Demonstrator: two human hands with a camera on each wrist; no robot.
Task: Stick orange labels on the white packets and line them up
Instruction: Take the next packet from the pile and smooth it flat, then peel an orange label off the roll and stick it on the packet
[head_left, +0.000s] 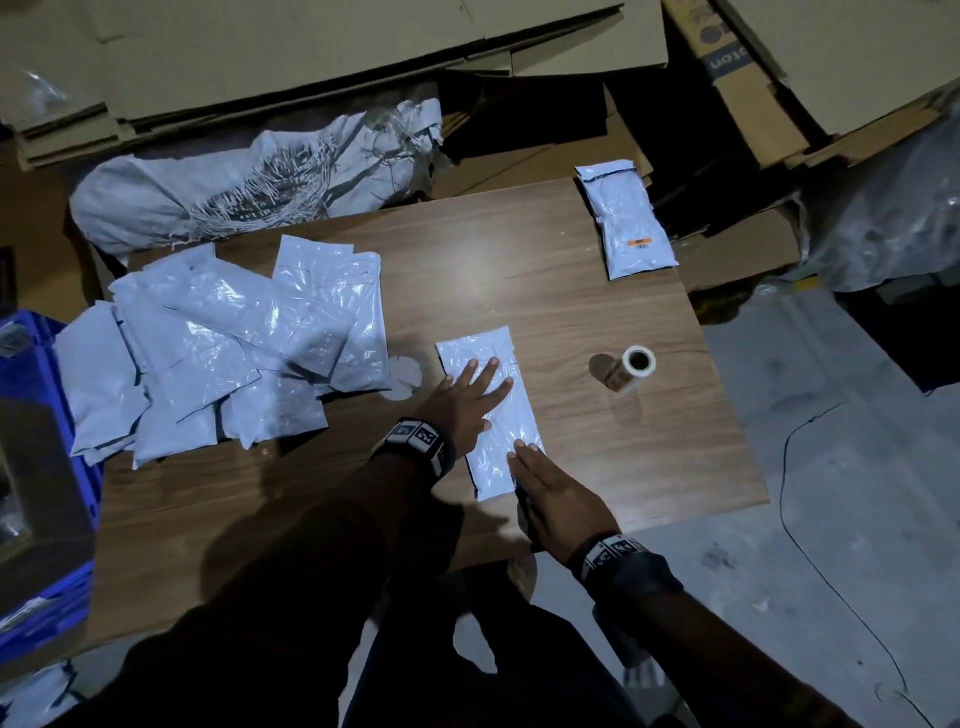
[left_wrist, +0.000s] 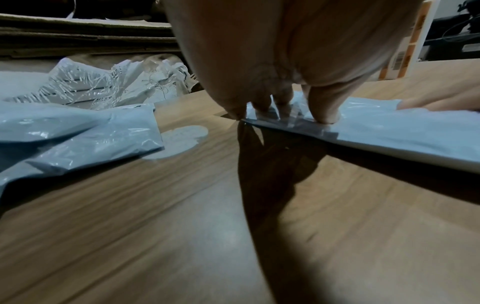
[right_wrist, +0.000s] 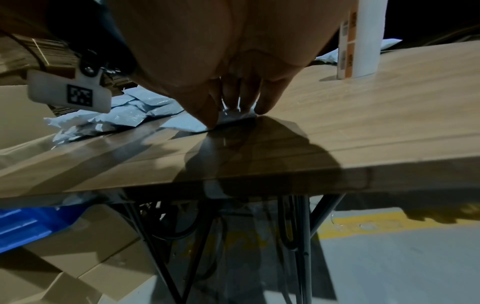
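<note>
A heap of white packets covers the left side of the table. At the middle, one white packet lies flat; the left hand presses its far half with straight, spread fingers, and the right hand lies flat on its near corner. Further right stands the label roll. At the far right corner lies a labelled packet.
</note>
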